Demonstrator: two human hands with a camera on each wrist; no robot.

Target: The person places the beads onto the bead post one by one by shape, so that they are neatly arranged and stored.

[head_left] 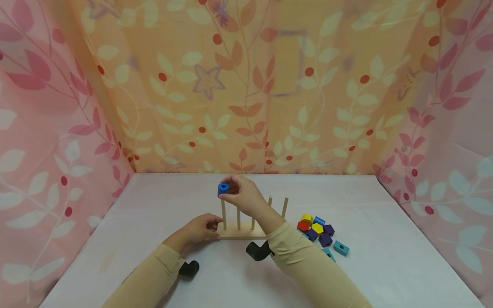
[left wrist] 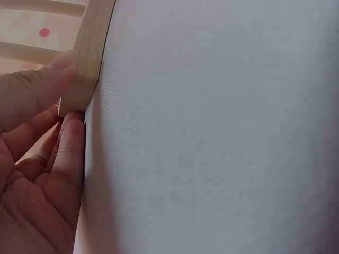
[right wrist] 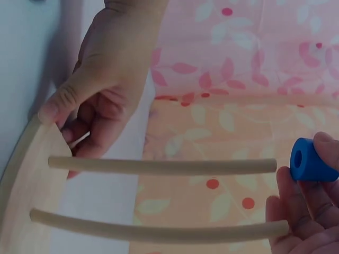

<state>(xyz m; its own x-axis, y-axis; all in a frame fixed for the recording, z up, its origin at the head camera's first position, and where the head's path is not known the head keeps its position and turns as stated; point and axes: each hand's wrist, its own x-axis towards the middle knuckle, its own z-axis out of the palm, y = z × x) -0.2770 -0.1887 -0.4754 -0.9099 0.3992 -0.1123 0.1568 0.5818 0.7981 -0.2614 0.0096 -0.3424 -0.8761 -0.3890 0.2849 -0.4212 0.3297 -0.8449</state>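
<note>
A wooden peg stand (head_left: 231,233) with several upright pegs sits on the table. My left hand (head_left: 200,228) grips the left end of its base, and the left wrist view shows the thumb on top of the wooden base (left wrist: 87,79) with fingers against its end. Over the leftmost peg (right wrist: 164,165), my right hand (head_left: 244,196) pinches a blue bead (right wrist: 312,160) between thumb and fingers. Its round hole faces the peg's tip, just off it in the right wrist view. Part of the stand's right side is hidden behind my right forearm.
Right of the stand lies a loose group of beads: yellow (head_left: 317,228), red (head_left: 303,226), purple (head_left: 325,239) and blue ones, with light-blue blocks (head_left: 341,248) nearer the front. A white cloth covers the table (head_left: 154,196), and patterned curtains (head_left: 246,85) surround it.
</note>
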